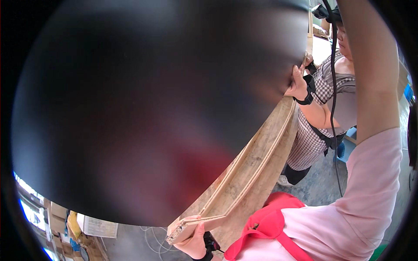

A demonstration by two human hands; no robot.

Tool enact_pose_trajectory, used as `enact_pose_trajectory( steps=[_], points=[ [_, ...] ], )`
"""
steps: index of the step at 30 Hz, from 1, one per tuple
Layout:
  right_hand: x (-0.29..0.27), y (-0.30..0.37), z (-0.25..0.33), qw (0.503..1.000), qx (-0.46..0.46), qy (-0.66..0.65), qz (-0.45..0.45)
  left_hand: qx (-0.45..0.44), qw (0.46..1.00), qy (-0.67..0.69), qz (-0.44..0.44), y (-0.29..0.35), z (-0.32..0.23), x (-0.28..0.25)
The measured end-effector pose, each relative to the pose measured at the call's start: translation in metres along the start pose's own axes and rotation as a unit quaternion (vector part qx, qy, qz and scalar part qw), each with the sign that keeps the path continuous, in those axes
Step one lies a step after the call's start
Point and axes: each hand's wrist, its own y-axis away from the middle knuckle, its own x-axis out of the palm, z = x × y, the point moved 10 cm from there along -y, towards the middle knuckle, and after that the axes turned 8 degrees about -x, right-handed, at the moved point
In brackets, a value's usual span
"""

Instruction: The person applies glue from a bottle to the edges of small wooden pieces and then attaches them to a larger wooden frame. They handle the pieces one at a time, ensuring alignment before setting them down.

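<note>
My left hand (193,244) grips the near end of a long wooden board (248,174), with its thumb on top and some fingers hidden beneath. Raised strips run along the board, and its near end looks rough, like pressed chips. My right arm (374,74) is raised, running up past the top edge, and its hand is out of view. Opposite me, a co-worker's hand (298,85) with a black wrist strap holds the far part of the board. A large dark blur (143,108) very near the lens hides most of the scene; what it is cannot be made out.
A co-worker in a checked apron (305,145) stands at the far side on a grey floor (320,185). A black cable (333,87) hangs down between us. At lower left are a white crate (99,226), cardboard boxes (58,211) and loose thin wire (154,239).
</note>
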Motion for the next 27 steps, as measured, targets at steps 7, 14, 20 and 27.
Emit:
enact_pose_trajectory(
  steps=[7, 14, 20, 27],
  points=[
    [0.001, -0.001, -0.001, 1.0, 0.005, -0.007, -0.009, 0.019, 0.999, 0.013, 0.027, -0.005, -0.012, 0.01],
    [0.001, 0.004, -0.003, 0.999, 0.026, -0.012, -0.026, -0.009, 0.998, -0.05, 0.028, -0.002, 0.013, -0.01],
    [0.0, 0.023, -0.02, 0.994, 0.091, -0.022, -0.051, -0.046, 0.992, 0.114, 0.014, -0.004, -0.007, -0.002],
    [0.038, 0.028, -0.005, 0.993, 0.091, -0.065, -0.025, -0.064, 0.995, 0.07, -0.014, -0.004, -0.006, -0.011]
  ],
)
